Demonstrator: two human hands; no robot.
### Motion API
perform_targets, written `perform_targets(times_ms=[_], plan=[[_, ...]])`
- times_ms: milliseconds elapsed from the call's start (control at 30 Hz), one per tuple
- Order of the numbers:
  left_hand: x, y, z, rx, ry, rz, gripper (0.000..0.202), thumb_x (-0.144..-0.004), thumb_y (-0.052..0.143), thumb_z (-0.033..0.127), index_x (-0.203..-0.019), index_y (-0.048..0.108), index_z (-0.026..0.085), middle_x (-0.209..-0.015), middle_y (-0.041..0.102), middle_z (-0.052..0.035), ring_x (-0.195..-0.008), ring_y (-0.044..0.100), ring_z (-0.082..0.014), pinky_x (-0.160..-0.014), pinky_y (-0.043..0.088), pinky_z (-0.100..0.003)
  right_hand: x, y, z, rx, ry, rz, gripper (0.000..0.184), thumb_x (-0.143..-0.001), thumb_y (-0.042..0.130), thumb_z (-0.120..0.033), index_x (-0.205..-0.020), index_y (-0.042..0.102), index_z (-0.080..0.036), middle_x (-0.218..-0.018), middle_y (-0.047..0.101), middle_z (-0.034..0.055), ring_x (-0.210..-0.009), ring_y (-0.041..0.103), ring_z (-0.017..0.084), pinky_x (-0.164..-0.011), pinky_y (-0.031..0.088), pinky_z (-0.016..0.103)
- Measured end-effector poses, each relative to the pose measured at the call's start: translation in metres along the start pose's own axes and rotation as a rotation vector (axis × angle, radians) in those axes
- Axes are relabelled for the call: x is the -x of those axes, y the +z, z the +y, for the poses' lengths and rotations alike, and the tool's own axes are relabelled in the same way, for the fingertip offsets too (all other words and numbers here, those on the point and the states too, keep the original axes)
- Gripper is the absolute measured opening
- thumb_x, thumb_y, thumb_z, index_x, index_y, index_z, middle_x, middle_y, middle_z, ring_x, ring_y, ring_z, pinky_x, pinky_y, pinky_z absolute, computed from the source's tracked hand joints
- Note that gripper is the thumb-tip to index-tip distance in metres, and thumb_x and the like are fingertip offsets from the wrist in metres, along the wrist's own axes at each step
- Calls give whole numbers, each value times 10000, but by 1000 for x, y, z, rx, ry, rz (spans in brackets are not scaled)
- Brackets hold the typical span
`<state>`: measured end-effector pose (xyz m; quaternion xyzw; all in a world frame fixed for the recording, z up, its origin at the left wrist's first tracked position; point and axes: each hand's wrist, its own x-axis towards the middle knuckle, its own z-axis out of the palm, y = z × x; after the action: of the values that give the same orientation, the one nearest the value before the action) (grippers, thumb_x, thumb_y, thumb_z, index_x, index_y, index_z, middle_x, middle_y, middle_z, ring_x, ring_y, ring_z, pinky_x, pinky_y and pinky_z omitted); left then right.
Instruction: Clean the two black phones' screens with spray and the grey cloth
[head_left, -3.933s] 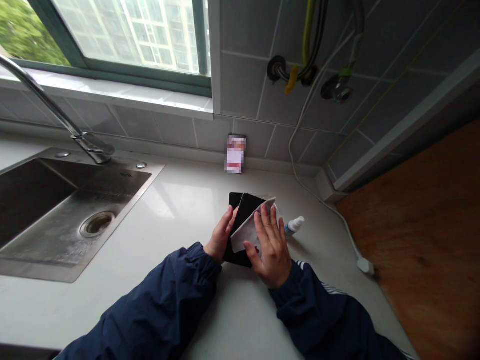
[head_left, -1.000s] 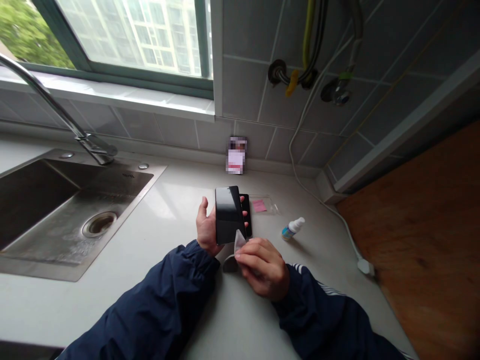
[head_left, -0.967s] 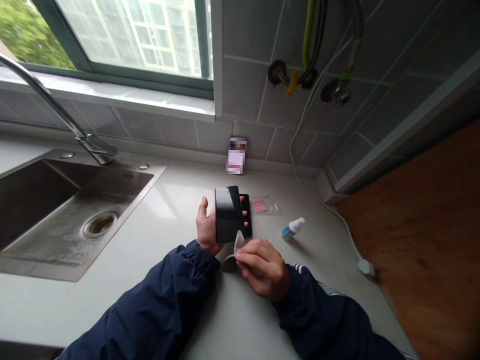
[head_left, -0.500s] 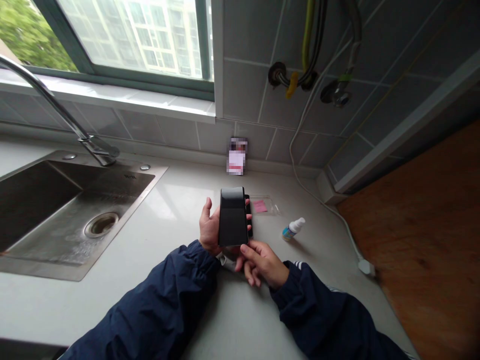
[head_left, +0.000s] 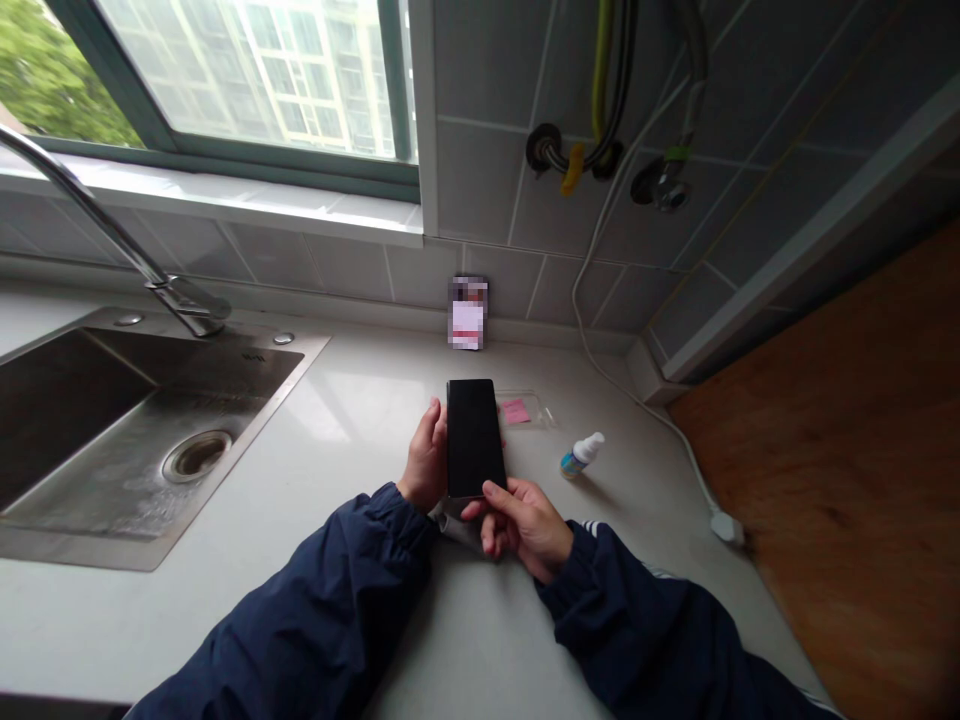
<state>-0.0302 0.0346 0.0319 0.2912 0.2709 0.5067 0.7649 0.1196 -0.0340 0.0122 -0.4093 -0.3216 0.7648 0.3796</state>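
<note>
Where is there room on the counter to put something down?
Between the steel sink and the left hand lies bare counter. Another patch lies between the dropper bottle and white cable. It's crowded around the black phone, right hand and plastic sleeve.

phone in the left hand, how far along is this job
Looks done: the pale cloth lies bunched under the hands, and the spray bottle stands off to one side near the clear plastic sleeve. In hand: the left hand holds the black phone, with the right hand at its lower edge. Still left: hard to tell, since no film edge shows on the glass from here.
</note>
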Motion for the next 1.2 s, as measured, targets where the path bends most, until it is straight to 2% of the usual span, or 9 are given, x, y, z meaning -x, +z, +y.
perform_targets(times_ms=[100, 200, 300, 433, 500, 600, 767, 1033, 1200], plan=[[-3, -4, 0, -73, 22, 43, 776, -945, 489, 726, -1482, 535, 167, -1148, 754, -148, -852, 750, -267, -657, 597, -343, 1, 0, -4, -57, -14, 32, 588, -670, 918, -636, -845, 702, -118, -828, 790, 83, -454, 643, 99, -395, 512, 185], [-3, -8, 3, -198, 38, 171, 817, -920, 513, 751, -1544, 454, 226, -1141, 738, -114, -752, 722, -202, -558, 555, -283, 1, -2, -8, -104, -53, 77, 565, -675, 936, -594, -882, 709, -120, -856, 793, 90, -521, 683, 119, -420, 549, 191], [-4, -11, 8, -360, 119, 304, 777, -934, 547, 683, -1551, 401, 235, -1136, 731, -111, -661, 676, -153, -498, 524, -251, -1, -6, -11, -141, -104, 138, 478, -740, 917, -534, -885, 704, -131, -823, 781, 70, -562, 699, 119, -435, 562, 174], [-10, -19, 11, -598, 294, 388, 671, -928, 612, 554, -1465, 451, 186, -1125, 747, -133, -587, 602, -120, -416, 412, -207, -5, -11, -14, -167, -153, 220, 403, -806, 882, -482, -835, 653, -152, -795, 770, 68, -556, 699, 125, -430, 574, 183], [-12, -24, 9, -708, 360, 438, 620, -922, 632, 512, -1428, 484, 185, -1140, 744, -127, -588, 585, -111, -459, 441, -221, -7, -12, -14, -173, -176, 265, 412, -806, 878, -492, -838, 636, -161, -787, 763, 63, -549, 694, 130, -423, 579, 195], [-13, -29, 3, -890, 373, 472, 618, -895, 689, 490, -1412, 515, 199, -1209, 724, -129, -599, 607, -112, -576, 514, -268, -8, -13, -13, -176, -204, 333, 443, -780, 888, -519, -845, 616, -174, -750, 736, 36, -535, 680, 130, -408, 574, 203], [-8, -29, -2, -1075, 421, 489, 710, -899, 698, 514, -1498, 430, 241, -1225, 727, -110, -546, 605, -120, -641, 523, -317, -7, -14, -14, -173, -229, 418, 505, -730, 905, -549, -810, 548, -202, -672, 665, -18, -481, 623, 109, -358, 505, 181], [-3, -20, 1, -1251, 374, 474, 722, -901, 704, 530, -1500, 422, 243, -1083, 768, -90, -827, 739, -265, -820, 509, -383, -7, -14, -14, -178, -216, 484, 510, -742, 880, -557, -811, 504, -219, -638, 621, -40, -454, 572, 103, -348, 441, 185], [-3, -16, 1, -1340, 306, 468, 776, -880, 722, 563, -1520, 411, 253, -1007, 772, -83, -919, 732, -324, -808, 474, -386, -8, -14, -15, -205, -187, 508, 478, -760, 867, -521, -807, 499, -221, -624, 611, -45, -443, 555, 101, -349, 416, 183]])
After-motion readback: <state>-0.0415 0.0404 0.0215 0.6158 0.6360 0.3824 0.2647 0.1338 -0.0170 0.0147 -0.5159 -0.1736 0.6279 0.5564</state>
